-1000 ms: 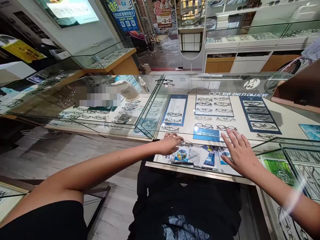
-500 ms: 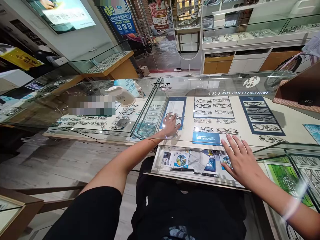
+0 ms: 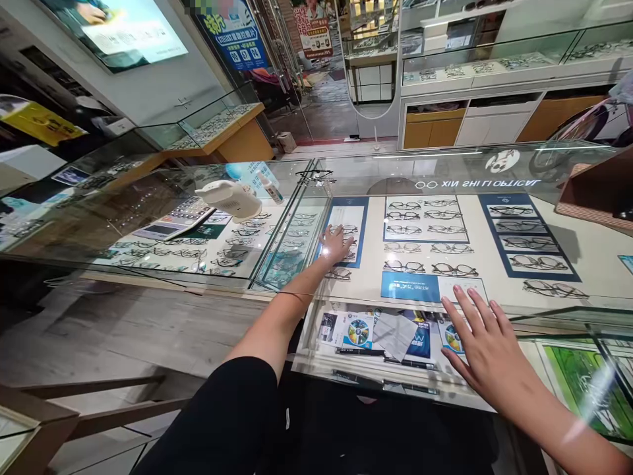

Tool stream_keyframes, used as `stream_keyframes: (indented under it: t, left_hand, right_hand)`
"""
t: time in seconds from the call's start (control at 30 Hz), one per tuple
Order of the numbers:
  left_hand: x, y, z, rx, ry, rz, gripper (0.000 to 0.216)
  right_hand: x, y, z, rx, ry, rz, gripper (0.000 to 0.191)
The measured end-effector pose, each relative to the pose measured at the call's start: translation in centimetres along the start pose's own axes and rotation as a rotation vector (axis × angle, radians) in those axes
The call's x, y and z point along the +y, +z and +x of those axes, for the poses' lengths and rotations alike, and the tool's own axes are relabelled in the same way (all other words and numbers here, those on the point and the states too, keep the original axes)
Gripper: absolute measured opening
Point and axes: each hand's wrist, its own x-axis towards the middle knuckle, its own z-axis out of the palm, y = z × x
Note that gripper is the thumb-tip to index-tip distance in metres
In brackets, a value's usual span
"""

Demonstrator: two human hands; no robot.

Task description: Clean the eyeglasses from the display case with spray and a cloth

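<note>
My left hand (image 3: pixel 335 243) reaches inside the glass display case (image 3: pixel 494 173), its arm stretched far forward. Its fingers are spread over a pair of glasses at the lower end of a white tray with a blue border (image 3: pixel 347 212); I cannot tell whether it grips a frame. My right hand (image 3: pixel 487 356) lies flat on the glass top near the front edge, fingers apart and holding nothing. Under it, a lower shelf holds leaflets (image 3: pixel 360 330), a grey cloth (image 3: pixel 395 335) and pens (image 3: pixel 357 351).
Rows of glasses (image 3: pixel 420 227) and a blue card (image 3: pixel 408 287) lie inside the case. On the left case's top stand a white device (image 3: pixel 230 198), a calculator (image 3: pixel 173 221) and a spray bottle (image 3: pixel 270 188). A wooden box (image 3: pixel 598 191) sits far right.
My left hand left the lower shelf and went forward into the case to the blue-bordered tray. My right hand stayed flat on the glass. The view tilted down a little.
</note>
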Motion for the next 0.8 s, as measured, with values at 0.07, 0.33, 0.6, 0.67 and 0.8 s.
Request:
stream_keyframes:
  t: [0.07, 0.33, 0.6, 0.67, 0.8]
  left_hand:
    - [-0.3, 0.3, 0.3, -0.011, 0.016, -0.002, 0.065]
    - [-1.1, 0.6, 1.1, 0.001, 0.059, 0.001, 0.061]
    - [-0.5, -0.4, 0.7, 0.02, 0.07, -0.005, 0.057]
    - [0.3, -1.1, -0.2, 0.064, 0.039, 0.01, 0.053]
    - [3.1, -2.3, -3.6, 0.129, 0.112, 0.007, 0.043]
  right_hand:
    - [0.0, -0.1, 0.0, -0.011, 0.007, 0.009, 0.095]
    - [-0.1, -0.4, 0.1, -0.04, 0.018, 0.025, 0.095]
    - [0.0, -0.5, 0.2, -0.036, 0.006, 0.008, 0.099]
    - [0.0, -0.5, 0.1, -0.028, 0.001, 0.0, 0.1]
    - [0.1, -0.4, 0.1, -0.013, -0.006, -0.004, 0.098]
